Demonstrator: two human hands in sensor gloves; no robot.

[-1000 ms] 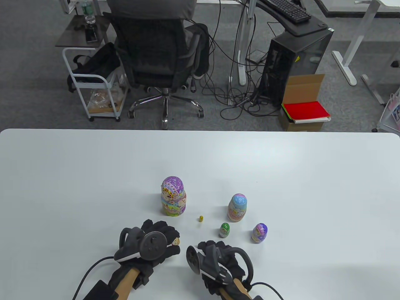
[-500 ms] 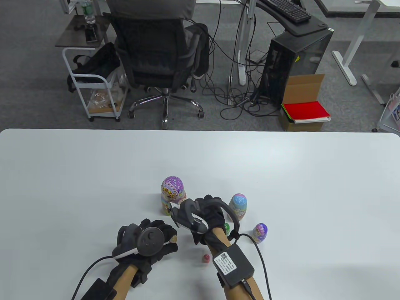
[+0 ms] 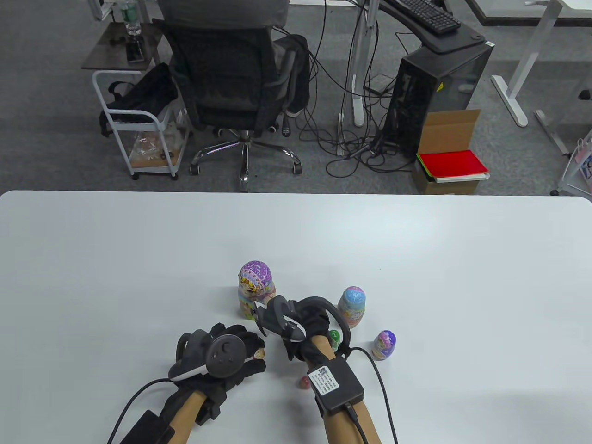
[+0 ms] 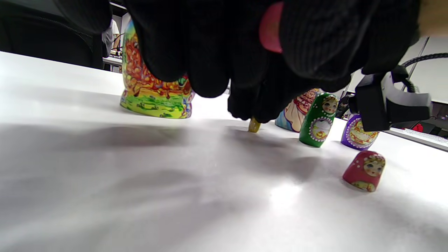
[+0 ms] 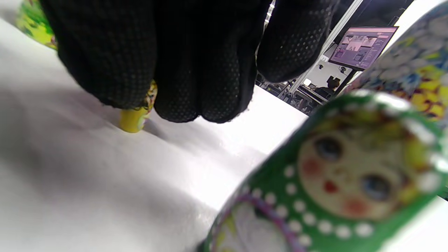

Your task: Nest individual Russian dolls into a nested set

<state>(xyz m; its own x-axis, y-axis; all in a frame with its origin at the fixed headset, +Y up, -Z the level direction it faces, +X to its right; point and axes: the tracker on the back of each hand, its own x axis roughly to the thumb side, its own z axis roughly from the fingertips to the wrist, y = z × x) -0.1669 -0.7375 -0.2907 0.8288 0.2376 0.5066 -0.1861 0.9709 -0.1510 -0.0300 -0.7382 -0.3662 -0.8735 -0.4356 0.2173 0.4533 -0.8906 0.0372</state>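
Note:
My left hand holds the red doll's lower half, its open wooden rim showing; a strip of red shows between the fingers in the left wrist view. The red top half lies on the table by my right forearm and also shows in the left wrist view. My right hand reaches forward, and its fingertips pinch the tiny yellow doll, which stands on the table. The green doll stands just right of that hand, partly hidden.
The largest doll stands behind my hands. A blue-and-pink doll and a purple doll stand to the right. The white table extends far on all sides. An office chair and computer stand beyond its far edge.
My right hand left the red top half on the table and moved forward from beside my left hand to the tiny yellow doll. My left hand has stayed in place.

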